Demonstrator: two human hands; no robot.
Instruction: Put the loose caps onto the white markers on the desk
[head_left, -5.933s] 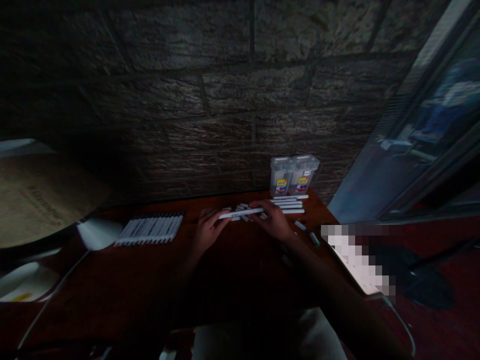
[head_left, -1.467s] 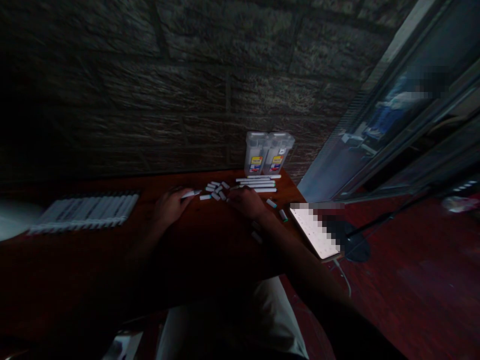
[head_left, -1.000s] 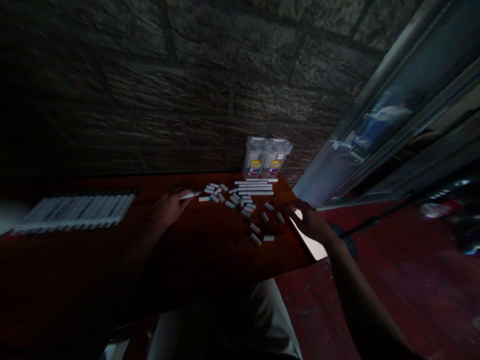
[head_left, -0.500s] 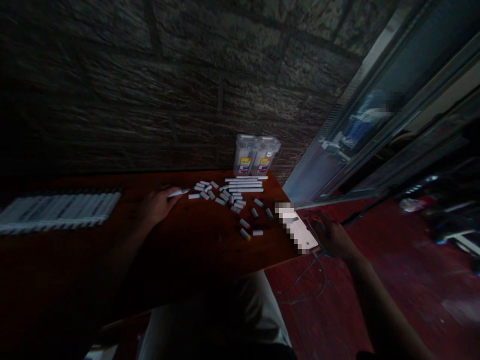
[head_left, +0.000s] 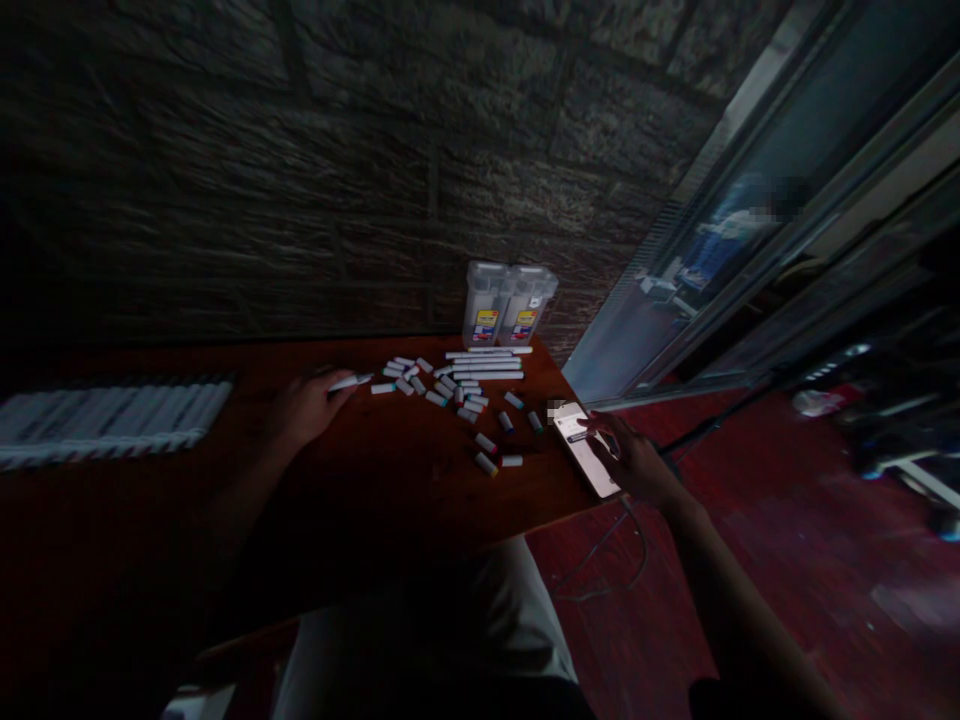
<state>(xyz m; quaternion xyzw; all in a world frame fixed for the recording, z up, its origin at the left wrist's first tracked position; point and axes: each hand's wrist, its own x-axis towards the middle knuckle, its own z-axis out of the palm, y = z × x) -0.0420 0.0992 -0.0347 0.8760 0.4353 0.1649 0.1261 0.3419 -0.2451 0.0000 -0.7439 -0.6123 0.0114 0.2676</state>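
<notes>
Two hands on the desk (head_left: 390, 500). Right hand (head_left: 634, 460) rests at the right edge, fingers spread, index tip touching the lit phone (head_left: 585, 450) lying flat there. Left hand (head_left: 304, 408) is closed around a white marker (head_left: 349, 381), tip pointing right. Loose caps (head_left: 450, 395) scattered between both hands. Further back, uncapped markers (head_left: 487, 364) stacked side by side, just before two clear cases (head_left: 508, 305) against the brick wall (head_left: 300, 180). Far left: marker row (head_left: 112, 420).

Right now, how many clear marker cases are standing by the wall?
2. The left case and the right case stand upright, side by side and touching, at the table's far edge against the wall, just behind the loose markers. None looks hidden.
</notes>
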